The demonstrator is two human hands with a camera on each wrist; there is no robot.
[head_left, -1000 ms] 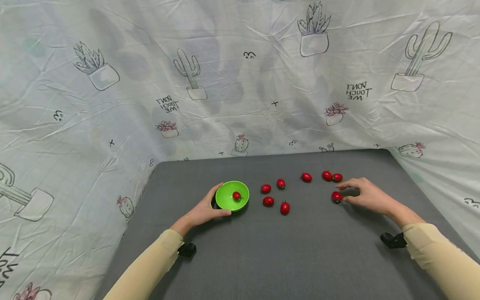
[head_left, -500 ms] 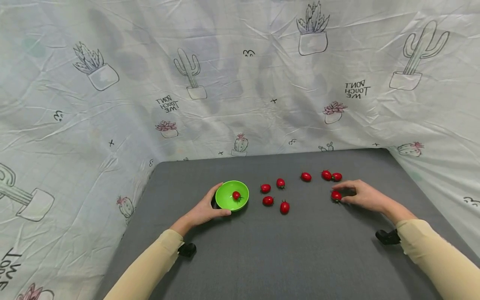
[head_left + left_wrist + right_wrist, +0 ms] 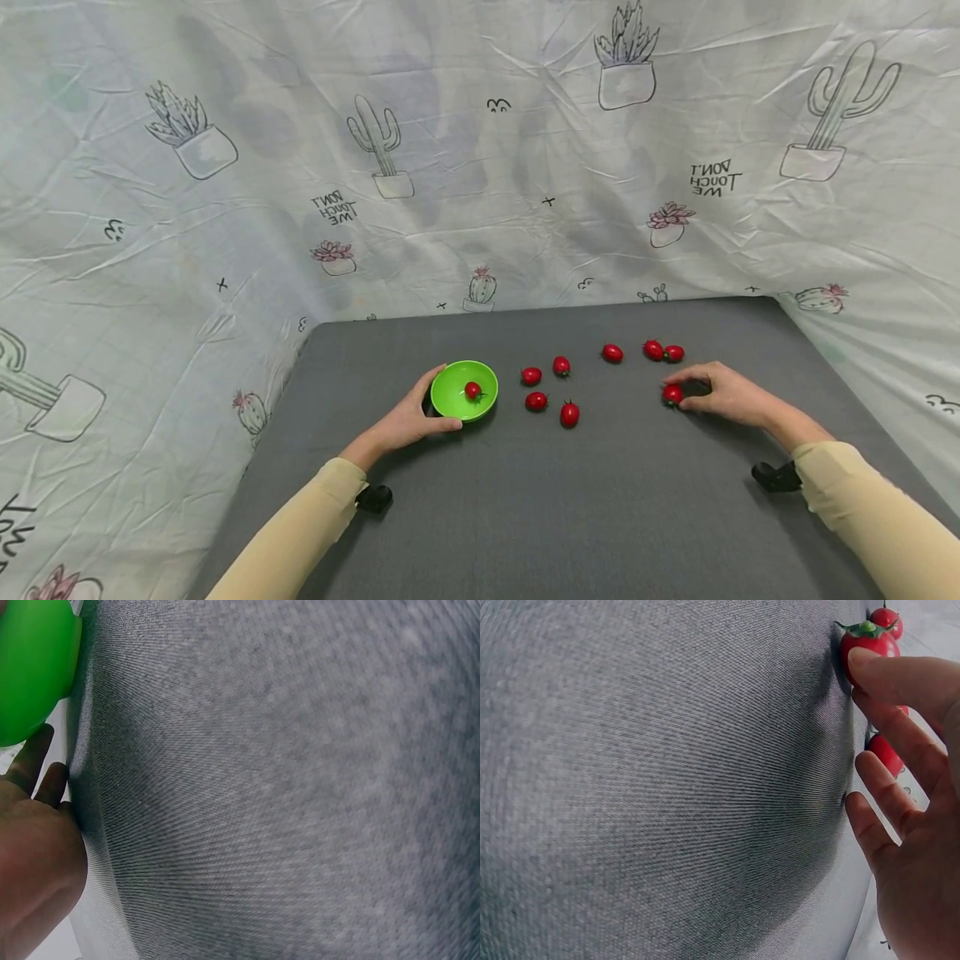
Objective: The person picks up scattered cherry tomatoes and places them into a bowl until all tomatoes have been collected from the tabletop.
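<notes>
At the right of the head view, my right hand pinches a red cherry tomato between thumb and fingers, low at the table. In the right wrist view the thumb lies against that tomato, whose green stem end shows. My left hand holds a small green bowl by its left side, thumb at the near rim and fingers round the far side. One cherry tomato lies inside the bowl. The left wrist view catches the bowl's outer wall with fingertips against it.
Between the hands several cherry tomatoes lie on the grey table, among them a near one and a lone one. Two touching tomatoes lie just beyond my right hand. A cactus-print cloth hangs behind the table.
My right hand has moved slightly left and its thumb and fingers have closed on the tomato. The left hand and the bowl have stayed in place.
</notes>
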